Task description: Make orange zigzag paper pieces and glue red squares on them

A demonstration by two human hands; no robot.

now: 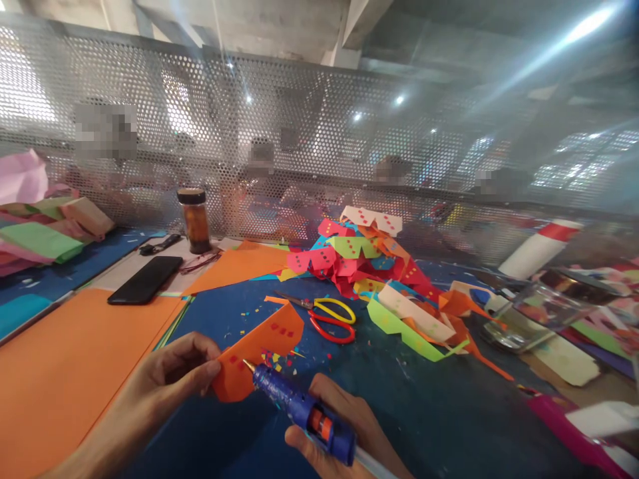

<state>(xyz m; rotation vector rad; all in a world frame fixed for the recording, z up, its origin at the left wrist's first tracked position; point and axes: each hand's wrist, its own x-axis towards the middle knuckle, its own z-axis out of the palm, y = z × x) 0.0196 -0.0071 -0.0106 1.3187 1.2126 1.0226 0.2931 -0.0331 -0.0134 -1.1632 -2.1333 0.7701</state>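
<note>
My left hand (pixel 182 372) pinches one end of an orange paper cutout (pixel 284 330) between thumb and fingers, holding it raised above the blue table. Red dots mark the cutout's face. In my right hand (pixel 349 416) is a blue glue gun (pixel 284 392), with a clear stick coming out of its back. Its metal tip points at the red dots near my left fingers; whether it touches the paper I cannot tell. Beyond the cutout lie scissors (pixel 332 319) with one yellow and one red handle. Small coloured paper bits (pixel 279 361) are scattered under and behind the cutout.
Behind the scissors rises a pile of coloured paper cutouts (pixel 354 249). Orange sheets (pixel 100 359), a black phone (pixel 146 279) and a brown jar (pixel 196 223) are on the left. A clear container (pixel 534 309) stands at right. People sit beyond a perforated metal screen (pixel 309 120).
</note>
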